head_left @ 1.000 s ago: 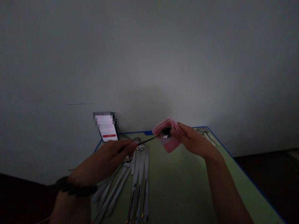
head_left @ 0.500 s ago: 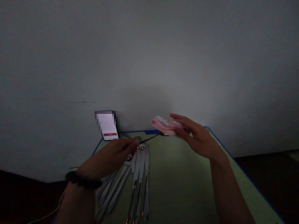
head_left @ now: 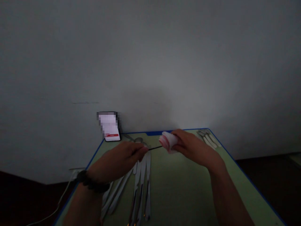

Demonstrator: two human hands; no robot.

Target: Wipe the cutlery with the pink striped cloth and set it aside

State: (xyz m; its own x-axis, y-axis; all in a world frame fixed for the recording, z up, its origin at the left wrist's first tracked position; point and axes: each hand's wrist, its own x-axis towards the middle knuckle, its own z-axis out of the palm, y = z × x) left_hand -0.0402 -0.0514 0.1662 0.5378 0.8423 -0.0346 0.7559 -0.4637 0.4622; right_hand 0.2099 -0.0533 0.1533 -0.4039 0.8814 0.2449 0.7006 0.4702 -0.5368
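Observation:
My left hand (head_left: 123, 157), with a dark beaded bracelet at its wrist, pinches one end of a piece of cutlery (head_left: 155, 147) with a thin stem. The other end runs into a folded pink and white cloth (head_left: 168, 142), which hides its head. My right hand (head_left: 191, 146) is closed around the cloth, wrapping it over that end. Both hands are held above the table. Beneath and beside my left hand lie several metal table knives (head_left: 141, 185), and a spoon (head_left: 138, 140) shows just beyond my fingers.
The pale green table (head_left: 178, 194) has a blue edge and stands against a grey wall (head_left: 150, 62). A lit phone (head_left: 111, 127) leans at the back left. Several pieces of cutlery (head_left: 208, 138) lie at the back right corner. A white cable (head_left: 57, 204) hangs at left.
My right hand has come down and closed the cloth around the cutlery's head, which showed before. My left hand has shifted slightly right. The cutlery at the back right is now uncovered.

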